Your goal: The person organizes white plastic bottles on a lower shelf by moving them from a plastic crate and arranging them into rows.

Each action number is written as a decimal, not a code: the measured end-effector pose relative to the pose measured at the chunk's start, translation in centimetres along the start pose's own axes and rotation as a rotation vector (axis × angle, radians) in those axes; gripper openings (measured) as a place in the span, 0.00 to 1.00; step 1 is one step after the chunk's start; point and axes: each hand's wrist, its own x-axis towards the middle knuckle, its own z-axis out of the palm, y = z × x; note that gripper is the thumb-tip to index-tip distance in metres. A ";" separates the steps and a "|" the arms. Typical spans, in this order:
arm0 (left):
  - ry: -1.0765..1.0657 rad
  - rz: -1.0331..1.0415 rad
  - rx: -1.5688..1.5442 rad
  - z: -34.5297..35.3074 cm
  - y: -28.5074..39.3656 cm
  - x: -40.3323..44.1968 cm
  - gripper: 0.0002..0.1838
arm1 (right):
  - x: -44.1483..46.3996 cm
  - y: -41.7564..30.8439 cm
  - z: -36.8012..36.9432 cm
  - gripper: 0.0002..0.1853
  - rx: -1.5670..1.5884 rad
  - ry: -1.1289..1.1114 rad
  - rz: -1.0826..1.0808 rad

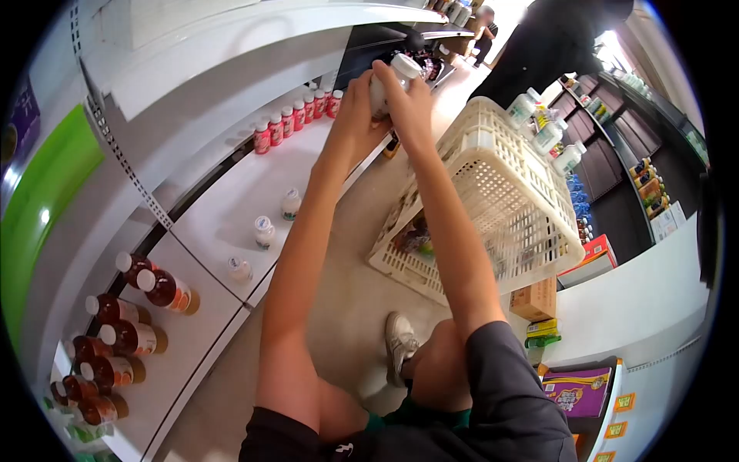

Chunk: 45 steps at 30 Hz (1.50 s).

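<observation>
Both of my hands are raised together at the far end of the white shelf, wrapped round a white-capped bottle (404, 66). My left hand (354, 115) closes on it from the left, and my right hand (411, 112) grips its other side; fingers cover much of the body. On the shelf (223, 189) nearby, a small white bottle (290, 204) stands in a spaced line with two similar ones. Behind them is a row of pink bottles (287, 122) with white caps.
An upturned-looking cream plastic crate (531, 202) stands on the floor to my right, several white bottles (548, 137) on top. Large dark-red juice bottles (165, 291) fill the near left shelf. A person in black (531, 50) stands beyond the crate. Cartons (533, 299) lie at right.
</observation>
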 end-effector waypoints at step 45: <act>-0.691 -0.475 0.902 5.5 -18.1 -13.9 0.25 | -8.3 31.1 13.8 0.28 -0.088 -0.135 0.634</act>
